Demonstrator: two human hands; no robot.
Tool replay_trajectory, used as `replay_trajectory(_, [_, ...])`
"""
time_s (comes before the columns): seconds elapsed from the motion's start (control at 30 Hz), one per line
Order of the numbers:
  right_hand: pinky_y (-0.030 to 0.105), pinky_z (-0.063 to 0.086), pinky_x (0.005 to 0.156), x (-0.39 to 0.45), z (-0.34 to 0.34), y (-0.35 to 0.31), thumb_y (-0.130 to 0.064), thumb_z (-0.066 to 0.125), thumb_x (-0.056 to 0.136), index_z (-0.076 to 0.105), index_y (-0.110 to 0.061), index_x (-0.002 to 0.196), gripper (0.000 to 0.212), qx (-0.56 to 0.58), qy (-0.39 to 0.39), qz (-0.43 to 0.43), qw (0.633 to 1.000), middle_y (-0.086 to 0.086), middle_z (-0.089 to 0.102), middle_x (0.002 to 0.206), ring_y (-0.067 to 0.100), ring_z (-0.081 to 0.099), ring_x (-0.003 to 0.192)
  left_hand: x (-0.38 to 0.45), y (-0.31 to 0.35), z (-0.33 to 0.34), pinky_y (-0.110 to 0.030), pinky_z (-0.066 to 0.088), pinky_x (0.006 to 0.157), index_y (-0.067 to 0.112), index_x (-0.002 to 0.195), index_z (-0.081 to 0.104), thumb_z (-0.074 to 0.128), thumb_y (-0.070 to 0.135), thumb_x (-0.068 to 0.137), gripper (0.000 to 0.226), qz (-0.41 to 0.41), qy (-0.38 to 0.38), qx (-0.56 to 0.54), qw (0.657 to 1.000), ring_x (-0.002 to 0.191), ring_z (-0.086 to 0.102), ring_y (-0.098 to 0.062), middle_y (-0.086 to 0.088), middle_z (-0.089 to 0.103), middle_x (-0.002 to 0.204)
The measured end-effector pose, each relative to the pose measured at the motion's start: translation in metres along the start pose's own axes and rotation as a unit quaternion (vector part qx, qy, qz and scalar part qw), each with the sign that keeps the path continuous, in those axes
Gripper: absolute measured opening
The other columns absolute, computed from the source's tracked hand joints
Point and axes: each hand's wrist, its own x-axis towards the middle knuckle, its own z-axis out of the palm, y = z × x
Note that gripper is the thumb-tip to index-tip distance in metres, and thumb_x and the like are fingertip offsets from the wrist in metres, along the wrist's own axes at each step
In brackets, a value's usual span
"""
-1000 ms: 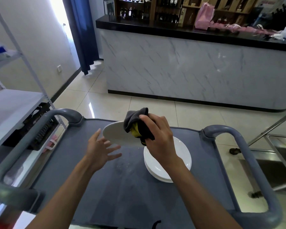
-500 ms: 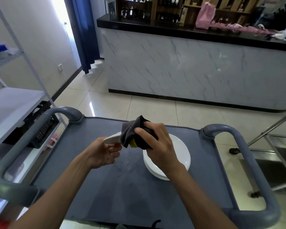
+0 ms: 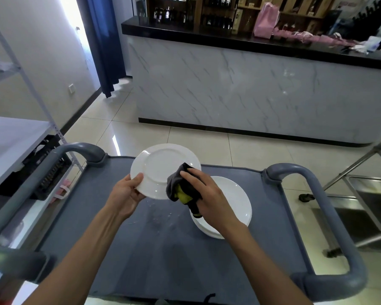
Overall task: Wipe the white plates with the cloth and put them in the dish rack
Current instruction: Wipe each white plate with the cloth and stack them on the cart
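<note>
A white plate [image 3: 161,168] is tilted up above the grey cart top [image 3: 154,249], its underside with the foot ring facing me. My left hand [image 3: 125,194] pinches its lower left rim, thumb on the near face. My right hand [image 3: 209,199] grips a bunched grey and yellow cloth [image 3: 178,188] against the plate's lower right edge. A stack of white plates [image 3: 233,205] lies flat on the cart just right of centre, partly hidden under my right hand and wrist.
Grey cart handles [image 3: 330,219] curve up on both sides. A black crate [image 3: 44,170] sits on the white shelf unit [image 3: 9,137] at left. A marble-fronted counter [image 3: 251,91] stands across the tiled floor; a steel frame [image 3: 361,172] is at right. Water drops lie on the cart.
My left hand took hold of the plate's rim and the plate has been flipped upright with its underside toward me. My right hand with the cloth slid to the plate's lower right edge.
</note>
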Motion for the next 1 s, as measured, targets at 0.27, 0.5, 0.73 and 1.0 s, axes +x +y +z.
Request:
replay_trajectory(0.27, [0.006, 0.032, 0.104, 0.009, 0.026, -0.016, 0.016, 0.058, 0.077, 0.057, -0.022, 0.134, 0.068, 0.095, 0.051, 0.094, 0.99, -0.007, 0.048, 0.147, 0.013, 0.048, 0.132, -0.013, 0.009, 0.0, -0.044, 0.063, 0.067, 0.009, 0.116, 0.066, 0.06, 0.002, 0.094, 0.024, 0.101, -0.014, 0.105, 0.989, 0.084, 0.071, -0.025, -0.007, 0.076, 0.1])
replay_trajectory(0.5, [0.029, 0.034, 0.117, 0.04, 0.048, -0.041, 0.008, 0.054, 0.083, 0.058, -0.021, 0.139, 0.063, 0.122, 0.121, 0.108, 0.979, 0.0, 0.047, 0.149, 0.014, 0.04, 0.139, -0.026, -0.008, 0.004, -0.039, 0.059, 0.061, 0.019, 0.114, 0.073, 0.07, 0.008, 0.088, 0.029, 0.129, -0.071, 0.201, 0.969, 0.089, 0.073, -0.033, -0.013, 0.076, 0.105])
replay_trajectory(0.73, [0.046, 0.029, 0.119, 0.051, 0.057, -0.051, -0.007, 0.056, 0.088, 0.047, -0.024, 0.147, 0.062, 0.105, 0.092, 0.098, 0.985, -0.001, 0.031, 0.156, 0.019, 0.029, 0.145, -0.029, -0.002, -0.001, -0.042, 0.06, 0.063, 0.017, 0.119, 0.071, 0.067, 0.008, 0.091, 0.03, 0.13, -0.071, 0.21, 0.966, 0.09, 0.073, -0.033, -0.013, 0.075, 0.107])
replay_trajectory(1.0, [0.048, 0.025, 0.12, 0.044, 0.054, -0.05, -0.023, 0.048, 0.105, 0.04, -0.023, 0.154, 0.049, 0.033, 0.052, -0.008, 0.998, 0.002, 0.022, 0.165, 0.02, 0.021, 0.151, -0.035, 0.005, -0.004, -0.044, 0.06, 0.067, 0.014, 0.119, 0.071, 0.07, 0.01, 0.085, 0.034, 0.114, -0.091, 0.191, 0.971, 0.093, 0.072, -0.035, -0.016, 0.074, 0.11])
